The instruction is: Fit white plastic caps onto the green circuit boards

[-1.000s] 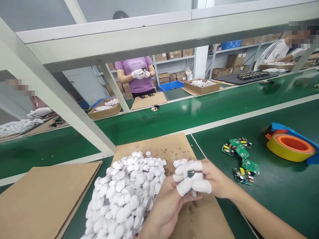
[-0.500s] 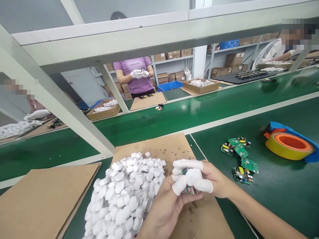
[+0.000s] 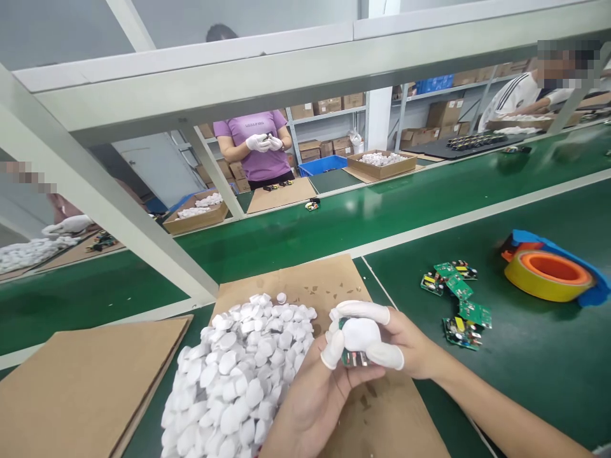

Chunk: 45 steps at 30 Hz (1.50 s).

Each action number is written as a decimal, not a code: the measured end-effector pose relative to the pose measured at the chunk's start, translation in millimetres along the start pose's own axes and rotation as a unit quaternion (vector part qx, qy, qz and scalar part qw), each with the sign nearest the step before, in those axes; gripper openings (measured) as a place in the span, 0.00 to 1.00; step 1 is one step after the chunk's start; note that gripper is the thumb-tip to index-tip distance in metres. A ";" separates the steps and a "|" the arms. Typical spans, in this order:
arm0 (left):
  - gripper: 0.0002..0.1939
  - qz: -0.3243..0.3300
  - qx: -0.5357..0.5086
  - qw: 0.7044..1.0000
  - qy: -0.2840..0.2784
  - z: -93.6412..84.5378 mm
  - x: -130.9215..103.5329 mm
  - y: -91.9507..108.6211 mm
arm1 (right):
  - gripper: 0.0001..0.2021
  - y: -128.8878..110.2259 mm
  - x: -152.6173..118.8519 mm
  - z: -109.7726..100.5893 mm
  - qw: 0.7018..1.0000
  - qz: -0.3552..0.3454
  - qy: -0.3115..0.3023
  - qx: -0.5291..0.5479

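Note:
My left hand [image 3: 312, 397] and my right hand [image 3: 398, 340] meet low in the middle, fingertips in white finger cots. Together they grip a small green circuit board [image 3: 354, 357] with a white round cap [image 3: 361, 332] pressed against it. Right beside them, to the left, lies a big heap of white caps [image 3: 241, 375] on a cardboard sheet [image 3: 315, 283].
Several green circuit boards [image 3: 456, 299] lie to the right on the green table [image 3: 534, 362], beyond them an orange-and-yellow tape roll [image 3: 547, 275]. A second cardboard sheet [image 3: 71, 375] lies left. A grey frame post [image 3: 119, 210] slants ahead. Across the green conveyor [image 3: 334, 222], other people work.
My fingers have turned the board and cap a little in place, and the white cap now sits more on top. A small board on the conveyor drifted right.

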<state>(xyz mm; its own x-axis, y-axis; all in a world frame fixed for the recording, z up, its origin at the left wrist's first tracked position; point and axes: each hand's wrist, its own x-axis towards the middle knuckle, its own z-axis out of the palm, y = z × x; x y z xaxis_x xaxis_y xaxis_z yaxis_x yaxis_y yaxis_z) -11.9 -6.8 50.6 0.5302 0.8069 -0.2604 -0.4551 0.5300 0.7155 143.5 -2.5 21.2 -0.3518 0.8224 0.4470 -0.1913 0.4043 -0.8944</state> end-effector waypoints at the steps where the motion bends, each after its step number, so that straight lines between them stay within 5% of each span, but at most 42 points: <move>1: 0.09 0.000 0.008 1.000 -0.001 -0.4 -0.5 -0.2 | 0.22 0.4 -0.2 0.3 1.000 0.002 0.004 0.016; 7: 0.12 0.009 0.056 0.994 -0.094 -8.0 -2.6 -4.3 | 0.26 -7.3 0.3 2.5 0.970 0.032 -0.076 0.230; 19: 0.27 0.014 0.102 0.978 -0.184 -9.2 -7.1 3.7 | 0.15 -15.5 4.9 15.1 0.965 -0.007 -0.097 0.245; 23: 0.23 0.028 0.091 0.968 -0.233 -12.7 -6.6 1.3 | 0.19 -11.1 4.7 15.5 0.959 -0.029 -0.107 0.260; 32: 0.26 0.068 0.179 0.962 -0.194 -24.7 -5.1 -1.7 | 0.19 -8.2 5.2 15.6 0.957 -0.067 -0.106 0.263; 39: 0.22 0.021 0.143 0.965 -0.218 -5.0 -6.0 4.8 | 0.26 -10.8 3.9 9.3 0.961 -0.040 -0.141 0.236; 45: 0.19 0.012 0.210 0.958 -0.196 -4.7 -4.7 9.4 | 0.22 -12.0 5.0 9.1 0.974 -0.039 -0.114 0.190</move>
<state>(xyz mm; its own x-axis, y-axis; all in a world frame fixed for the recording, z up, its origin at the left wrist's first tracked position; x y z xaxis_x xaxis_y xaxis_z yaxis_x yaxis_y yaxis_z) -22.0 -4.4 55.5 0.7883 0.6141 -0.0374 -0.1851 0.2947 0.9375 135.7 -6.9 34.3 -0.5091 0.6671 0.5439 -0.5351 0.2496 -0.8071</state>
